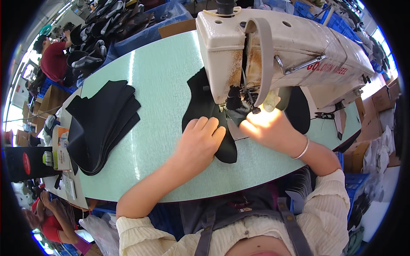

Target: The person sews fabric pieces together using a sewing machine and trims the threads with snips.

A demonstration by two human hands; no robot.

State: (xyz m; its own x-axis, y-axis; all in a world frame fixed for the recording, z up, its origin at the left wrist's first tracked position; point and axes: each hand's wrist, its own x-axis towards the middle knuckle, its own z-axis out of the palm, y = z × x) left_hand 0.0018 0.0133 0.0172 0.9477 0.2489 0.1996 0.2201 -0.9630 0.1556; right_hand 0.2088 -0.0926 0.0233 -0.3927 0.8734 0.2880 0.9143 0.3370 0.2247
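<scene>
A black, curved boot-upper panel lies under the needle area of a white sewing machine. My left hand grips it with bent fingers, left of the needle, and its lower tip sticks out below that hand. Close to the presser foot, on the right, my right hand has its fingers drawn together at the work under a bright lamp glow. What exactly those fingertips pinch is washed out and partly hidden. Another part of black material spreads out beyond the right hand.
A stack of black cut panels rests on the left of the pale green table. Small black snips lie at the right. Blue crates and heaped shoe parts surround the table. Two other people work at the left.
</scene>
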